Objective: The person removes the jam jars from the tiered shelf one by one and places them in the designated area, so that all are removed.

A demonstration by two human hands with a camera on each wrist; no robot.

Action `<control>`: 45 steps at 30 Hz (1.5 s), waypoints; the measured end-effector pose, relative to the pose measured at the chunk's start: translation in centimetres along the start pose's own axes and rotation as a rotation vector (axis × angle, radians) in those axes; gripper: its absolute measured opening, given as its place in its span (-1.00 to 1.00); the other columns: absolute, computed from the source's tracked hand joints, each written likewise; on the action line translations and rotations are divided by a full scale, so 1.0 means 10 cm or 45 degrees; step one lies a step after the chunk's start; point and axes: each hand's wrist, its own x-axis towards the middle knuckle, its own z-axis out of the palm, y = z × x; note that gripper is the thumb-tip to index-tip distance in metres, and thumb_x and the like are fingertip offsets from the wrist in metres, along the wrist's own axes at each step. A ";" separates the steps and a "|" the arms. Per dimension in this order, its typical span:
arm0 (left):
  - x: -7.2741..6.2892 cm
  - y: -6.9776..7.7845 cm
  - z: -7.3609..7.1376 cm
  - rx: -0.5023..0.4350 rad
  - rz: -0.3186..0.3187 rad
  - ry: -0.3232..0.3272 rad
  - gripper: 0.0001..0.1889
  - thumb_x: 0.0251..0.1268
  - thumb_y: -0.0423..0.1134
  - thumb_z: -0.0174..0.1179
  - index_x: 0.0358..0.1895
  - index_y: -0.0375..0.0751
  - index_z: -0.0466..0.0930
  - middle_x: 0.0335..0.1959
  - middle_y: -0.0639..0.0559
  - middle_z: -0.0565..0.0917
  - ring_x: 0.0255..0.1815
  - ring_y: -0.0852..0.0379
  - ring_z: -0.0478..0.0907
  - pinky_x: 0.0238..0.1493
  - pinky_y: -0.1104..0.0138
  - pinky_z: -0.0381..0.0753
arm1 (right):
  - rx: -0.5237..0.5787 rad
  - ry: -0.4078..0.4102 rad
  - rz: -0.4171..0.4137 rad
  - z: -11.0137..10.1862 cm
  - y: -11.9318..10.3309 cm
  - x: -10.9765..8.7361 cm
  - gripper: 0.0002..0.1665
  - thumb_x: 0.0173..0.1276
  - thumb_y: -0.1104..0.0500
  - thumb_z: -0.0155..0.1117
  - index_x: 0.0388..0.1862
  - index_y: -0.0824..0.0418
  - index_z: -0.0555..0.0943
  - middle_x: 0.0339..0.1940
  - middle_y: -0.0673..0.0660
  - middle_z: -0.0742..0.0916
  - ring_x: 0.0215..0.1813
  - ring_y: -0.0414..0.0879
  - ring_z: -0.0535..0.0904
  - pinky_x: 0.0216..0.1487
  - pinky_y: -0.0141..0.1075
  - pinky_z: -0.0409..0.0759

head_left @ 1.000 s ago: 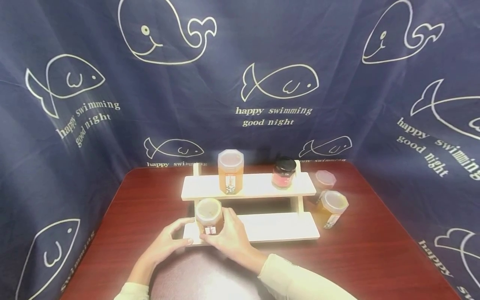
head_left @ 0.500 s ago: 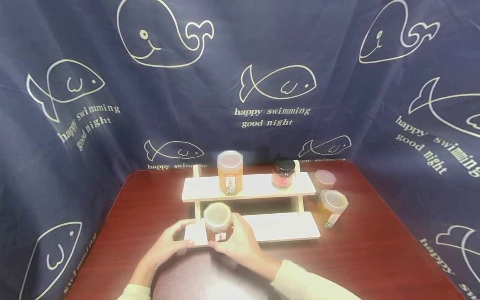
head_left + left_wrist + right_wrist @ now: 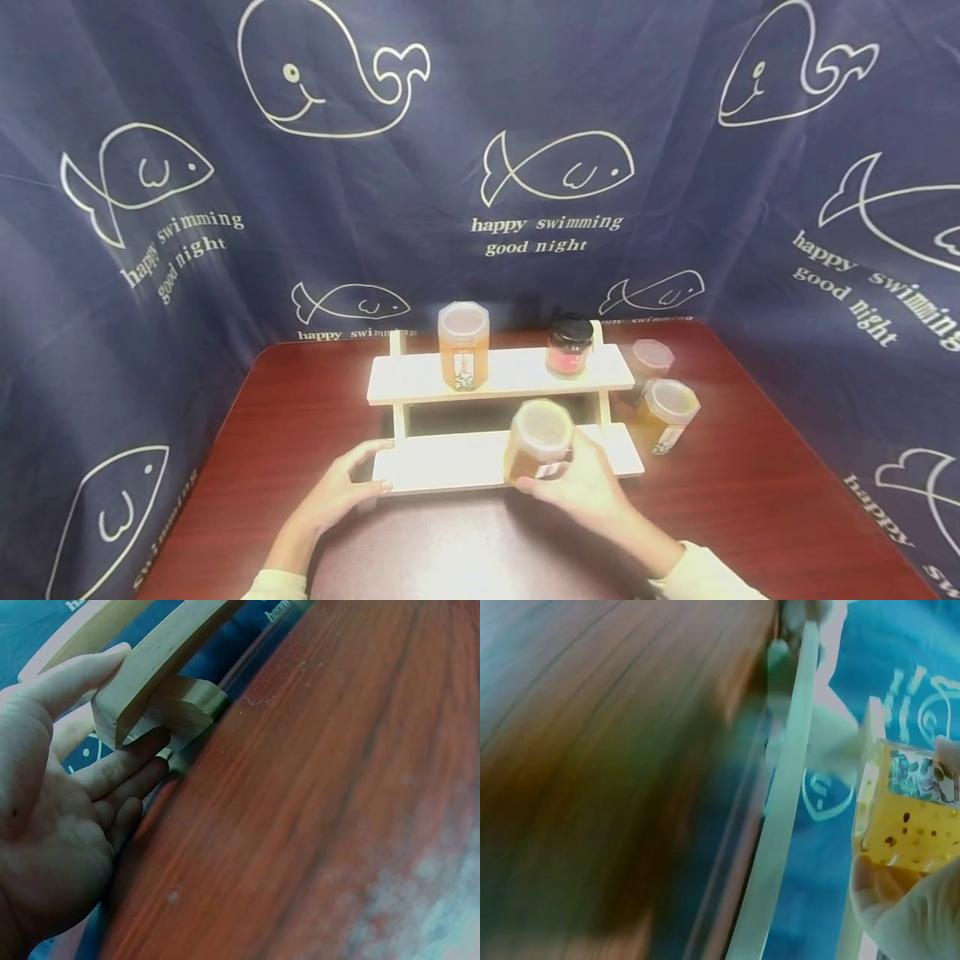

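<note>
My right hand (image 3: pixel 592 487) grips an octagonal jar (image 3: pixel 542 437) with a pale translucent lid, thumb in front and fingers round its far side. The jar is over the right half of the lower board of a two-tier wooden shelf (image 3: pixel 450 467). In the right wrist view the jar (image 3: pixel 919 829) shows yellow contents with dark specks and a patterned label. My left hand (image 3: pixel 341 483) holds the lower board's left end between thumb and fingers. The left wrist view shows that hand (image 3: pixel 67 802) with its thumb against the wood (image 3: pixel 142 682) and fingers on the other side.
On the upper board stand a tall orange jar (image 3: pixel 463 350) and a black-lidded jar with pink contents (image 3: pixel 568 350). Two more jars, a yellow one (image 3: pixel 667 417) and a pink-lidded one (image 3: pixel 652 358), are right of the shelf. A printed blue curtain (image 3: pixel 555 83) surrounds the table (image 3: pixel 750 500).
My right hand has carried the jar rightward along the lower board, from its left end to right of the middle. The left hand stays at the board's left end.
</note>
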 end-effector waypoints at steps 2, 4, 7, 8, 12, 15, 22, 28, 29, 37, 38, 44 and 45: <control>-0.01 0.01 0.01 -0.007 -0.001 -0.009 -0.38 0.10 -0.29 0.47 0.29 0.04 0.55 0.31 0.05 0.57 0.45 -0.15 0.28 0.42 -0.30 0.03 | -0.064 0.031 0.019 -0.15 0.08 -0.03 -0.17 -0.29 0.11 0.79 0.05 0.16 0.61 -0.19 -0.04 0.74 -0.12 -0.15 0.66 -0.02 -0.15 0.63; -0.01 0.02 0.01 -0.013 -0.005 -0.015 -0.38 0.11 -0.29 0.47 0.30 0.02 0.55 0.32 0.03 0.56 0.47 -0.18 0.26 0.42 -0.31 0.01 | -0.141 0.063 0.029 -0.30 0.17 -0.06 -0.16 -0.27 0.09 0.78 0.05 0.21 0.60 -0.19 0.01 0.75 -0.13 -0.12 0.66 -0.05 -0.16 0.64; -0.01 0.04 0.02 -0.002 -0.004 -0.020 -0.39 0.12 -0.29 0.46 0.31 -0.02 0.54 0.34 -0.03 0.55 0.49 -0.23 0.22 0.42 -0.34 -0.03 | -0.238 0.109 0.057 -0.52 0.30 -0.11 -0.16 -0.22 0.06 0.77 0.08 0.27 0.59 -0.20 0.07 0.76 -0.15 -0.11 0.64 -0.10 -0.19 0.62; -0.01 0.05 0.02 0.004 0.002 -0.018 -0.39 0.13 -0.28 0.45 0.30 -0.05 0.54 0.34 -0.05 0.55 0.48 -0.25 0.23 0.41 -0.35 -0.02 | -0.262 0.121 0.067 -0.58 0.35 -0.13 -0.16 -0.20 0.06 0.76 0.08 0.30 0.58 -0.20 0.10 0.76 -0.18 -0.12 0.63 -0.13 -0.21 0.61; 0.00 0.06 0.01 0.024 0.018 -0.007 -0.41 0.14 -0.29 0.46 0.30 -0.07 0.55 0.32 -0.06 0.57 0.46 -0.23 0.27 0.41 -0.35 0.00 | -0.308 0.149 0.123 -0.84 0.51 -0.20 -0.19 -0.11 0.04 0.74 0.10 0.29 0.58 -0.22 0.12 0.76 -0.25 -0.21 0.60 -0.20 -0.34 0.56; 0.00 0.05 0.00 0.027 0.013 -0.007 -0.40 0.12 -0.28 0.47 0.29 -0.02 0.55 0.31 0.01 0.57 0.47 -0.18 0.27 0.42 -0.33 0.01 | -0.322 0.170 0.146 -1.00 0.61 -0.27 -0.25 -0.10 0.06 0.73 0.05 0.28 0.57 -0.33 0.08 0.75 -0.34 -0.27 0.60 -0.28 -0.38 0.55; -0.01 0.03 -0.01 0.023 -0.009 -0.018 -0.38 0.11 -0.21 0.48 0.30 0.04 0.54 0.31 0.04 0.57 0.49 -0.18 0.22 0.41 -0.35 -0.03 | -0.401 0.141 0.213 -1.36 0.80 -0.41 -0.26 -0.06 0.05 0.71 0.00 0.34 0.53 -0.44 0.05 0.71 -0.42 -0.30 0.58 -0.37 -0.36 0.55; -0.01 0.03 -0.01 0.011 -0.008 -0.008 -0.38 0.09 -0.23 0.49 0.29 0.06 0.56 0.31 0.06 0.58 0.47 -0.19 0.25 0.42 -0.33 -0.02 | -0.480 0.044 0.248 -1.75 1.15 -0.35 -0.31 0.02 0.04 0.66 -0.03 0.38 0.53 -0.46 0.05 0.71 -0.42 -0.29 0.57 -0.35 -0.34 0.52; -0.01 0.03 -0.01 0.011 -0.008 -0.007 -0.38 0.09 -0.23 0.49 0.29 0.06 0.56 0.31 0.06 0.58 0.47 -0.18 0.25 0.42 -0.33 -0.02 | -0.467 0.034 0.261 -1.81 1.23 -0.33 -0.35 0.03 0.06 0.65 -0.05 0.39 0.53 -0.47 0.05 0.71 -0.42 -0.28 0.58 -0.36 -0.35 0.52; 0.01 0.03 -0.01 0.004 -0.011 -0.019 -0.38 0.11 -0.21 0.49 0.30 0.03 0.54 0.33 0.04 0.56 0.48 -0.19 0.24 0.42 -0.32 0.00 | -0.412 0.035 0.355 -2.15 1.78 -0.14 -0.47 0.07 0.17 0.60 -0.17 0.45 0.52 -0.44 0.12 0.68 -0.40 -0.26 0.53 -0.38 -0.36 0.49; 0.01 0.03 -0.01 0.000 -0.010 -0.018 -0.38 0.11 -0.21 0.49 0.30 0.03 0.54 0.33 0.03 0.56 0.48 -0.19 0.24 0.43 -0.32 0.00 | -0.414 0.035 0.355 -2.18 1.82 -0.11 -0.48 0.07 0.17 0.59 -0.17 0.46 0.52 -0.44 0.12 0.68 -0.40 -0.26 0.52 -0.38 -0.36 0.48; 0.01 0.01 -0.01 0.012 -0.009 -0.015 -0.38 0.11 -0.22 0.49 0.30 0.03 0.54 0.33 0.02 0.55 0.48 -0.19 0.24 0.42 -0.33 0.01 | -0.417 0.016 0.347 -2.21 1.94 0.11 -0.59 0.07 0.18 0.58 -0.29 0.40 0.57 -0.51 0.09 0.68 -0.43 -0.24 0.51 -0.39 -0.35 0.46; 0.01 0.01 -0.01 0.013 -0.008 -0.016 -0.38 0.11 -0.22 0.49 0.30 0.03 0.54 0.33 0.02 0.55 0.48 -0.19 0.24 0.42 -0.33 0.01 | -0.408 0.011 0.348 -2.20 1.95 0.14 -0.62 0.07 0.18 0.58 -0.31 0.39 0.58 -0.52 0.08 0.69 -0.43 -0.23 0.51 -0.38 -0.35 0.46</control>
